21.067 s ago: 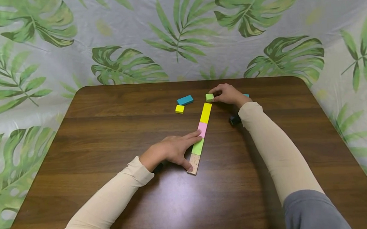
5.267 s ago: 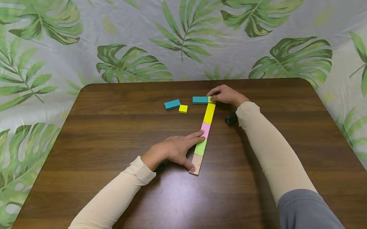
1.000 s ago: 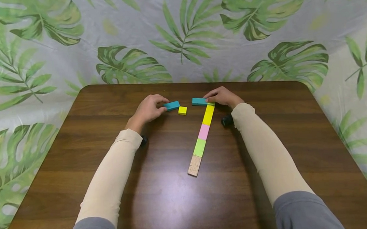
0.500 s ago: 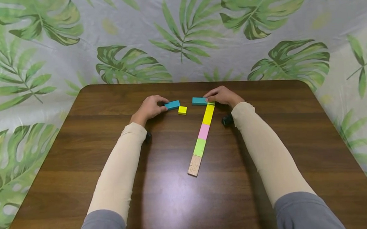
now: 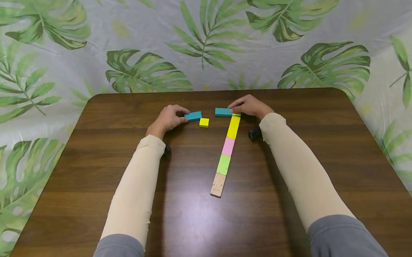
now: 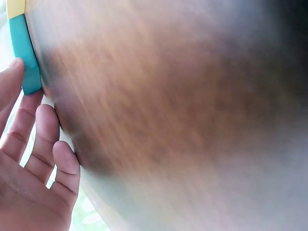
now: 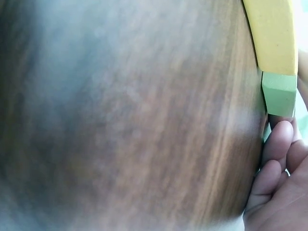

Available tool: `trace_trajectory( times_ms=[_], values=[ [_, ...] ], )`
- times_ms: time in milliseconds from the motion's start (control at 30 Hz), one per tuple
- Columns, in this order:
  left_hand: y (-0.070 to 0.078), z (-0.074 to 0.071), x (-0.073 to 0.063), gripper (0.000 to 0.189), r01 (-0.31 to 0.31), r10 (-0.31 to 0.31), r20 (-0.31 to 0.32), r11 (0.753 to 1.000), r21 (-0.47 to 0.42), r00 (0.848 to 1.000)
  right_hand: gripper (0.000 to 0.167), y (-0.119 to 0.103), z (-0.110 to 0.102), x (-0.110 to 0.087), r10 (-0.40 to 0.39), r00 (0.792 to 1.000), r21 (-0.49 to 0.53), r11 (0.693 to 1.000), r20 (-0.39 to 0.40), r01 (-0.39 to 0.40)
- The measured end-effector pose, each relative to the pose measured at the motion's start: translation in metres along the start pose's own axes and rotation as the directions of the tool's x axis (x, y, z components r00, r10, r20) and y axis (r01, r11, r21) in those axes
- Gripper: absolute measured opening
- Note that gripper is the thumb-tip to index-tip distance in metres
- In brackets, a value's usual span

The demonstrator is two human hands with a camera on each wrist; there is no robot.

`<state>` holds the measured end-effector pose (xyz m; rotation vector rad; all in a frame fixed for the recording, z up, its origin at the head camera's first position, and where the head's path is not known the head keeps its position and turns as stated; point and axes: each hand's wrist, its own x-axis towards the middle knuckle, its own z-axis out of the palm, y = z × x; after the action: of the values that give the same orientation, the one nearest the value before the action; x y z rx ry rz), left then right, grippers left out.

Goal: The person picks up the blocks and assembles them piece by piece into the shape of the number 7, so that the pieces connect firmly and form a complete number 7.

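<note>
My left hand (image 5: 167, 119) pinches the left end of a blue block (image 5: 193, 116) between thumb and fingers; the left wrist view shows the thumb on this block (image 6: 23, 48). A small yellow block (image 5: 204, 123) lies just in front of its right end. Thumb and fingers of my right hand (image 5: 252, 105) hold a small green block (image 5: 236, 114), partly covered, at the far end of a row. Left of it, end-on, lies a second blue block (image 5: 222, 112). Toward me the row runs yellow (image 5: 233, 127), pink (image 5: 228, 146), light green (image 5: 223, 165) and bare wood (image 5: 218, 184).
The brown wooden table (image 5: 107, 167) has rounded far corners. Behind it hangs a leaf-patterned cloth (image 5: 202, 40). A dark wrist camera (image 5: 254, 133) sits under the right wrist, close over the tabletop.
Earlier my left hand rested on the row; it has since moved to the left blue block. A blue block now lies left of the green one. In the last second, hardly anything moved.
</note>
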<state>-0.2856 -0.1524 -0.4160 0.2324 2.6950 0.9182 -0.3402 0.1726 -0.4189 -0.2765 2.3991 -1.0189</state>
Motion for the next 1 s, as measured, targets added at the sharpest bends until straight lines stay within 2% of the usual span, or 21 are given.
trace_trajectory(
  times_ms=[200, 667, 1000],
  values=[
    [0.002, 0.001, 0.002, 0.035, 0.026, -0.026, -0.001, 0.999, -0.031, 1.000, 0.035, 0.000, 0.000, -0.001, 0.002, 1.000, 0.011, 1.000, 0.000, -0.002],
    [0.006, 0.002, 0.010, 0.035, 0.048, -0.047, 0.015, 0.998, -0.042, 0.999, 0.035, 0.001, 0.001, -0.001, -0.007, 1.000, 0.009, 1.000, -0.002, 0.007],
    [0.005, 0.005, 0.014, 0.035, 0.058, -0.056, 0.018, 0.992, -0.116, 0.998, 0.034, 0.004, 0.001, 0.002, -0.009, 1.000, 0.015, 1.000, -0.010, 0.009]
  ],
)
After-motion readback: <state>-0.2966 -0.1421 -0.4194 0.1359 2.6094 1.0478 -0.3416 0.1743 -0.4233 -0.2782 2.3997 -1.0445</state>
